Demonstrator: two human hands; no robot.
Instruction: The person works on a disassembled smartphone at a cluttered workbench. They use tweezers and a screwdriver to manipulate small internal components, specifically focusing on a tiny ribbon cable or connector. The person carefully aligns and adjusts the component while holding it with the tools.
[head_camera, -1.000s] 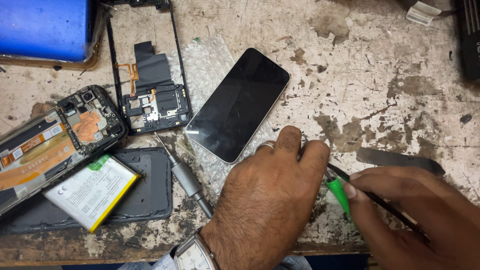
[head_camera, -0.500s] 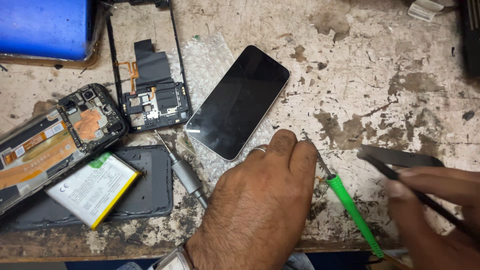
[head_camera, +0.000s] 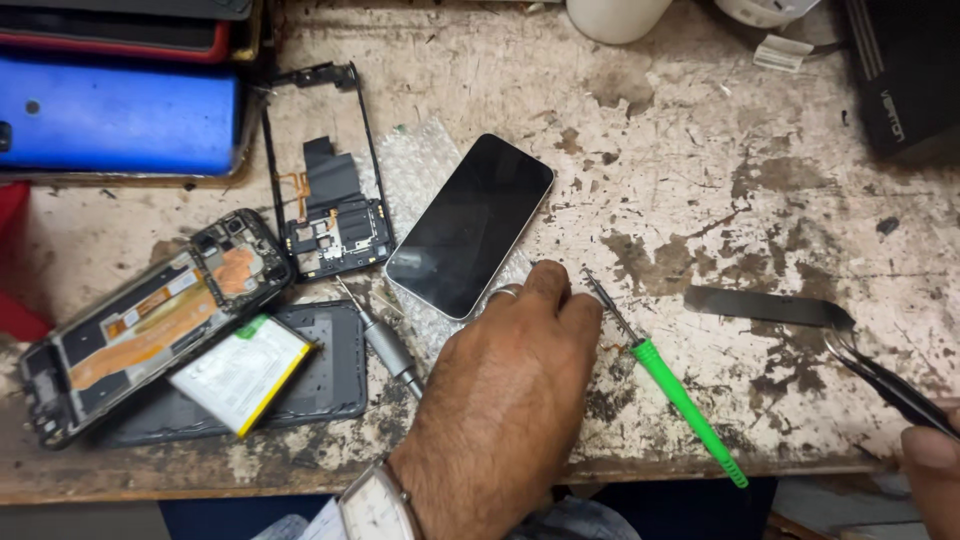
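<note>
On the bench (head_camera: 820, 130) — left hand (head_camera: 505, 375) flat, open, fingertips beside the phone (head_camera: 470, 225); right hand (head_camera: 935, 465) grips black tweezers (head_camera: 885, 380) — green screwdriver (head_camera: 670, 375) between.

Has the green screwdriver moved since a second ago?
Yes. The green screwdriver left the right hand and now lies on the bench, right of the phone.

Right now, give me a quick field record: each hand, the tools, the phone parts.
left hand: palm down on the bench, fingertips beside the intact phone
right hand: holds black tweezers
green screwdriver: lying free, right of left hand
grey screwdriver: lying by left hand
black strip: flat on bench
opened phone: far left
battery: on dark back cover
</note>
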